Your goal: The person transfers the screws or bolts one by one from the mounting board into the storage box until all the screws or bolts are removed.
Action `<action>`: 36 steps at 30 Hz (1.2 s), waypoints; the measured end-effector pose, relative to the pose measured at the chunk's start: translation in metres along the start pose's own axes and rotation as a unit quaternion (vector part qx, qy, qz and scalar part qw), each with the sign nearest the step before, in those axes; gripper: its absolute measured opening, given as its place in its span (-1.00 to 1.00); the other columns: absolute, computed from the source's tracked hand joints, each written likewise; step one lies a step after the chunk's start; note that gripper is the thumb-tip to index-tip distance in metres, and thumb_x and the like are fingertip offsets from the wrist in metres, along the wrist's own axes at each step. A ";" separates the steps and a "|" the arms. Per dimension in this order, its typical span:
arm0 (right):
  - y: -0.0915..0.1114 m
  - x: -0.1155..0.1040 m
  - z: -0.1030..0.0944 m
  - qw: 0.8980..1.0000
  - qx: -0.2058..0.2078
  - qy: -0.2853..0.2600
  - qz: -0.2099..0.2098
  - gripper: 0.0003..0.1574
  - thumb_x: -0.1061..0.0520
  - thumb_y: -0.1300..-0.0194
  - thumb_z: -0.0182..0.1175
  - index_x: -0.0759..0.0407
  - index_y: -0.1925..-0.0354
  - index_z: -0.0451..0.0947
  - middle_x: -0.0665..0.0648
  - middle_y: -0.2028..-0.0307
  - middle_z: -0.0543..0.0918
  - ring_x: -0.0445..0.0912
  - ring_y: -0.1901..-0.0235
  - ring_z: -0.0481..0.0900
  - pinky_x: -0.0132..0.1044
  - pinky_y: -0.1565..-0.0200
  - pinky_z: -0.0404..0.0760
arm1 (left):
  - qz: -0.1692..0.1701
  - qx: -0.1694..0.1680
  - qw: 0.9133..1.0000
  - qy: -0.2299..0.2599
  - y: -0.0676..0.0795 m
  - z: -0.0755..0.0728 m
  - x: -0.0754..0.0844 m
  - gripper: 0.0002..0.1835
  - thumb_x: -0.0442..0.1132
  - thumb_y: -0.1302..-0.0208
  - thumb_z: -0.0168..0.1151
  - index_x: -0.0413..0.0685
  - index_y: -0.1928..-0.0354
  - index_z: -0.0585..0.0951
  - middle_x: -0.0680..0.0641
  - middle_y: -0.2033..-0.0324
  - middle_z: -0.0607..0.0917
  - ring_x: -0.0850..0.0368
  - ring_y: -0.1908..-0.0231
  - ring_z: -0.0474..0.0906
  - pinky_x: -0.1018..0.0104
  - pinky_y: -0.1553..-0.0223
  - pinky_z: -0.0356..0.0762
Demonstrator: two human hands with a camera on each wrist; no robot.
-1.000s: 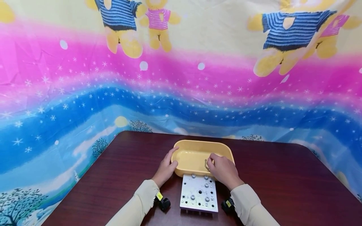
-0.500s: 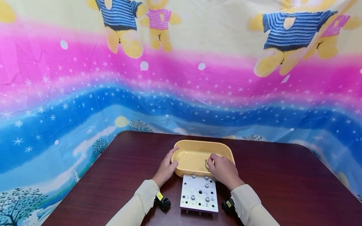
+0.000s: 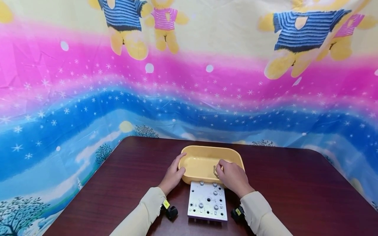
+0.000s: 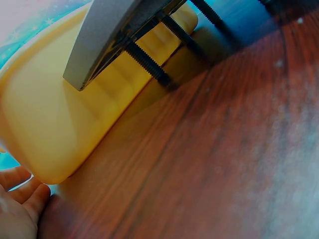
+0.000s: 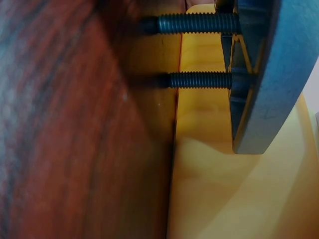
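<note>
My left hand holds the left end of a yellow plastic tray, thumb and index finger at its rim. In the left wrist view its fingers touch the tray's outer corner. My right hand reaches over the front right rim into the tray with curled fingers. Just beside these fingers lie slim brass-coloured screws; whether the fingers pinch one is hidden. In front of the tray, between my wrists, a silver metal plate stands on threaded bolts. Several bolt heads and holes show on its top.
Everything rests on a dark reddish-brown table with rounded corners. Black wrist cameras sit close to both sides of the metal plate. A printed curtain hangs behind the table.
The head view has shifted very slightly. Both hands, the tray and the metal plate keep their places.
</note>
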State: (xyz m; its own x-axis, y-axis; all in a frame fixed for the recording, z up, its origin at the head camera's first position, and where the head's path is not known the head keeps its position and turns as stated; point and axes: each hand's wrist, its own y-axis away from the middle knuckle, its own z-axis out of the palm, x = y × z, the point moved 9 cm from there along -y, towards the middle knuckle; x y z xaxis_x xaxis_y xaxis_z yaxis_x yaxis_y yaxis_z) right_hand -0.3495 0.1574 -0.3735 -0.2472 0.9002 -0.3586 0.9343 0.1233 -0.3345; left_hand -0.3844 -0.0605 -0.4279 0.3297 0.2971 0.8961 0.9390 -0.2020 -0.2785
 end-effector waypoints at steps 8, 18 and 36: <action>-0.001 0.000 0.000 1.000 -0.002 0.000 -0.001 -0.69 0.00 -0.38 0.00 -0.07 0.53 0.43 -0.07 0.73 0.35 -0.13 0.70 0.30 -0.23 0.50 0.31 | -0.004 -0.003 1.000 0.001 0.000 -0.001 0.002 -0.33 -0.32 -0.24 -0.04 0.23 -0.42 0.26 0.02 -0.40 0.23 0.08 -0.33 0.20 0.04 -0.20 0.23; -0.003 -0.002 0.001 1.000 0.002 -0.001 -0.001 -0.69 0.00 -0.36 -0.01 -0.09 0.55 0.43 -0.09 0.74 0.36 -0.14 0.69 0.30 -0.23 0.49 0.31 | 0.006 -0.004 1.000 0.001 0.002 -0.003 0.013 -0.33 -0.44 -0.24 -0.05 -0.02 -0.43 0.25 -0.17 -0.40 0.23 -0.13 -0.33 0.19 -0.07 -0.19 0.19; -0.001 0.001 0.001 1.000 -0.004 0.002 0.005 -0.70 0.00 -0.36 -0.02 -0.09 0.54 0.44 -0.09 0.74 0.37 -0.14 0.68 0.31 -0.23 0.49 0.31 | 0.003 0.000 1.000 -0.004 0.001 0.000 0.002 -0.32 -0.33 -0.22 -0.05 0.21 -0.42 0.26 0.02 -0.40 0.24 0.10 -0.29 0.24 0.08 -0.16 0.24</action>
State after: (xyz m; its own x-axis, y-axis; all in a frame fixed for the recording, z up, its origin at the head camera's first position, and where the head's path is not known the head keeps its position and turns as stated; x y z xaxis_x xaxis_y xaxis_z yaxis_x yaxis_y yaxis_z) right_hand -0.3509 0.1577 -0.3744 -0.2369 0.9030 -0.3583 0.9385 0.1175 -0.3246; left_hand -0.3830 -0.0600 -0.4265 0.3368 0.3025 0.8917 0.9367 -0.2041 -0.2845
